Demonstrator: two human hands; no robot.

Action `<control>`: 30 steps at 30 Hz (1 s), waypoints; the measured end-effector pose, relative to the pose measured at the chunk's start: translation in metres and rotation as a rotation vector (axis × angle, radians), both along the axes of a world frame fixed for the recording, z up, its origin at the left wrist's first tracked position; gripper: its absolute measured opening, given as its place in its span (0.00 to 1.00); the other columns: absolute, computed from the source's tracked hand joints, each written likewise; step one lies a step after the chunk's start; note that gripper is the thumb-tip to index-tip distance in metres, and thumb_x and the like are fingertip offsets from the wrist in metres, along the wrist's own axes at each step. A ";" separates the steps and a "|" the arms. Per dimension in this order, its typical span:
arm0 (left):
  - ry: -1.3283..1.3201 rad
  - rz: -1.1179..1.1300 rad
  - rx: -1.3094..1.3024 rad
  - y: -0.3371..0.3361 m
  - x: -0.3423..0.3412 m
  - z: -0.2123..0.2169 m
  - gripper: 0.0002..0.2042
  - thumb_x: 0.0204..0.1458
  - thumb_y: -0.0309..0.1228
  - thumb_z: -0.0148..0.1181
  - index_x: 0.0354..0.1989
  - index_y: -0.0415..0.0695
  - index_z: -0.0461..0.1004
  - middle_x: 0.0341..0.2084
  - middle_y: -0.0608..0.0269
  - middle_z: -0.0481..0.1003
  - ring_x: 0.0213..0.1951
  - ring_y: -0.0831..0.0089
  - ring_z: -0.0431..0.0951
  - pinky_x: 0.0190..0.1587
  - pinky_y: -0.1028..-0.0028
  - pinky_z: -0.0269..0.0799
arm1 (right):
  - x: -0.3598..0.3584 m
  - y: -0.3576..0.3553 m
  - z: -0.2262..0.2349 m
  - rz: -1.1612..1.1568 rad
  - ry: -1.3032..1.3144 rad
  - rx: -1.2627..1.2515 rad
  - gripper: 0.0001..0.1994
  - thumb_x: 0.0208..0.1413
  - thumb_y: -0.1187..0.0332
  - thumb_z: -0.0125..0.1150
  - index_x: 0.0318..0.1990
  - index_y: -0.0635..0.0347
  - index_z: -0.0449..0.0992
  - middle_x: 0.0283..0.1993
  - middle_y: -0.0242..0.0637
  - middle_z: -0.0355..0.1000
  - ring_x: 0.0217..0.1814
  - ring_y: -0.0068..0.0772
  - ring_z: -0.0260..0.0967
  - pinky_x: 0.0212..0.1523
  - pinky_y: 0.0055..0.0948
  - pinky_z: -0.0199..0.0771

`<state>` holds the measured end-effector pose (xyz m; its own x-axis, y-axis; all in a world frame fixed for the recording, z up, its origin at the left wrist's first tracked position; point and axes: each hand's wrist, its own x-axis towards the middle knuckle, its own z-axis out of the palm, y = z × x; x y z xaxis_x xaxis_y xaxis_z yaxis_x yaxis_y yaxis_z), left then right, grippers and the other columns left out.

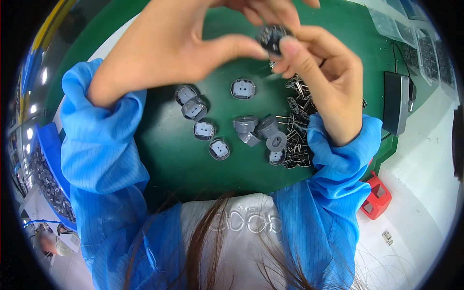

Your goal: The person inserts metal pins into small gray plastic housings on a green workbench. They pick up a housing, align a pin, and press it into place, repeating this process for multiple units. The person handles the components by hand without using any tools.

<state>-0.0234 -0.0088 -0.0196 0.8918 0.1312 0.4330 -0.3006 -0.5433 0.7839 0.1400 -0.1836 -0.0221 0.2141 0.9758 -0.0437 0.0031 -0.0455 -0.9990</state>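
Near the top of the view, a small round dark part with metal bits on its face [271, 38] is between my two hands. My right hand [331, 72] pinches it between thumb and fingers. My left hand [179, 48] reaches over from the other side, its thumb tip against the part's edge and its fingers curled beyond it. Below them on the green table lie grey round housings with pale inner faces, one alone [242, 89] and others in a stacked pair [195, 108]. A pile of dark parts with metal pins [298, 130] lies under my right forearm.
A cluster of grey round caps [256, 129] sits at the middle of the green table [193, 174]. On the right are a black box-shaped device [396, 103], clear bins of parts [427, 58] and a red stool [377, 195]. A blue bin [50, 150] of small parts stands left.
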 end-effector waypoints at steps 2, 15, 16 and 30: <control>0.057 0.137 0.127 0.020 -0.003 -0.003 0.28 0.50 0.17 0.68 0.62 0.39 0.71 0.47 0.51 0.80 0.48 0.61 0.82 0.53 0.65 0.80 | 0.006 0.002 -0.002 -0.047 -0.261 0.038 0.14 0.63 0.67 0.67 0.52 0.65 0.80 0.45 0.35 0.79 0.39 0.21 0.72 0.40 0.23 0.72; 0.349 0.206 0.342 0.021 -0.020 0.010 0.25 0.40 0.25 0.74 0.51 0.39 0.80 0.48 0.54 0.81 0.51 0.55 0.81 0.56 0.64 0.75 | 0.018 0.003 -0.011 -0.165 -0.452 0.074 0.12 0.51 0.78 0.75 0.43 0.66 0.82 0.38 0.33 0.78 0.40 0.22 0.77 0.49 0.24 0.78; 0.332 -0.009 0.232 0.008 -0.021 0.003 0.27 0.40 0.26 0.74 0.54 0.42 0.78 0.50 0.57 0.78 0.50 0.56 0.79 0.55 0.67 0.74 | 0.017 0.003 -0.008 -0.193 -0.466 0.098 0.12 0.50 0.79 0.75 0.42 0.67 0.81 0.38 0.33 0.78 0.40 0.22 0.76 0.49 0.24 0.78; 0.780 0.160 0.395 -0.025 -0.001 0.022 0.28 0.54 0.34 0.71 0.62 0.40 0.69 0.49 0.50 0.70 0.52 0.53 0.74 0.51 0.63 0.74 | 0.021 0.009 -0.031 -0.176 -0.933 0.270 0.08 0.48 0.75 0.76 0.35 0.64 0.84 0.41 0.39 0.81 0.38 0.41 0.82 0.41 0.32 0.81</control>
<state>-0.0242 -0.0338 0.0024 0.9358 0.2487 -0.2499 0.3428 -0.8075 0.4801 0.1609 -0.1748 -0.0526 0.1925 0.8790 0.4362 0.8098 0.1087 -0.5766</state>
